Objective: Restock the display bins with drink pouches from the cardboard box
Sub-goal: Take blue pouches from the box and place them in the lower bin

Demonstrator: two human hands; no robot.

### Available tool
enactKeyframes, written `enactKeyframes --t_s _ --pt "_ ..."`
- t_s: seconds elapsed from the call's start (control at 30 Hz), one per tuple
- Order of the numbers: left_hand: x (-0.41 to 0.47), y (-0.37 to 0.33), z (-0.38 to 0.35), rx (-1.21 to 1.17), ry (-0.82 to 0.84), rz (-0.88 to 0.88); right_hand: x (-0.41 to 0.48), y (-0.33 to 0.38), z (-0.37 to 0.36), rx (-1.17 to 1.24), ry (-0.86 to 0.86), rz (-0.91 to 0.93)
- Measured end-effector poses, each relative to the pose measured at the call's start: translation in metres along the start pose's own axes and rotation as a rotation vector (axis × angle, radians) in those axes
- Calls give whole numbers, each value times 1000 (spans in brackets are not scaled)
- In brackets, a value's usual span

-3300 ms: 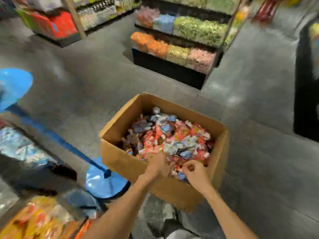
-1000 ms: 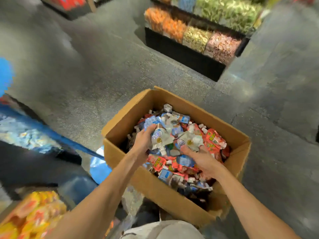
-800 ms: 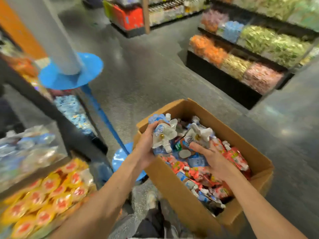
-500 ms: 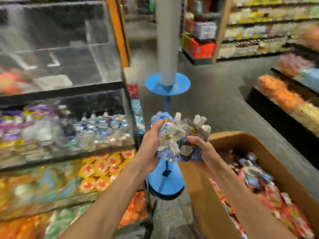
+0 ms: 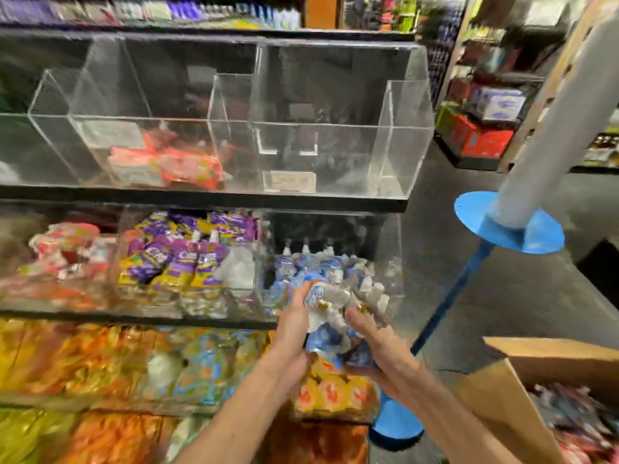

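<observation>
Two hands: the left hand and the right hand meet in the lower middle of the frame, both closed round one bundle of drink pouches.
Fingers: the left fingers curl round the white-and-blue pouches on the bundle's left side. The right fingers wrap under and round its right side. Neither hand is slack.
Task's thing: the bundle hangs in the air just in front of the blue-pouch bin, the right compartment of the middle shelf, which already holds matching spouted pouches.
Box: the cardboard box sits at the lower right of the frame with pouches left in it, apart from the hands.
Change: a second ago both hands were down in the box gathering this load. Since then they have lifted it out, the view has swung from the floor to the shelves, and the bundle has come up to the bin.
Meaning: for this handful the pick-up and carry look finished. What remains is getting it over the bin's rim and letting go, and then going back to the box.
Neighbours: purple pouches fill the compartment to the left, and yellow pouches lie on the shelf below.
Risk: the bundle is uneven, with spouts sticking out, so a pouch could slip into the yellow ones beneath.
Limits: motion blur hides the labels.
</observation>
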State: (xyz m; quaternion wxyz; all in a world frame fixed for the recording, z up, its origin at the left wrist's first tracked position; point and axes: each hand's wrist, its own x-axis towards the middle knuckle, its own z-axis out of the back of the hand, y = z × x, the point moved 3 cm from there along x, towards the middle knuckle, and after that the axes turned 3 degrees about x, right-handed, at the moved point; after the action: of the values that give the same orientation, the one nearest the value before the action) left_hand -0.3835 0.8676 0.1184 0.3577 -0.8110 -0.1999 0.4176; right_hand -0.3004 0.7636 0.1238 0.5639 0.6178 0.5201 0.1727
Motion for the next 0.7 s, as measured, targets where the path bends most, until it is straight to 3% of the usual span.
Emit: enactKeyframes --t_s 0.17,0.4,0.5,0.6,0.7 --pt "9 -10 19 63 67 84 22 -5 -17 -16 -63 -104" --pt "41 -20 30 -29 16 153 43 1 -15 31 -26 -151" --pt "51 -29 27 -50 -31 111 54 11 -4 55 -39 -148" --pt "62 -31 22 41 -13 69 70 21 6 25 -66 -169" --pt "69 -37 14 124 -99 18 89 31 10 -46 -43 -174"
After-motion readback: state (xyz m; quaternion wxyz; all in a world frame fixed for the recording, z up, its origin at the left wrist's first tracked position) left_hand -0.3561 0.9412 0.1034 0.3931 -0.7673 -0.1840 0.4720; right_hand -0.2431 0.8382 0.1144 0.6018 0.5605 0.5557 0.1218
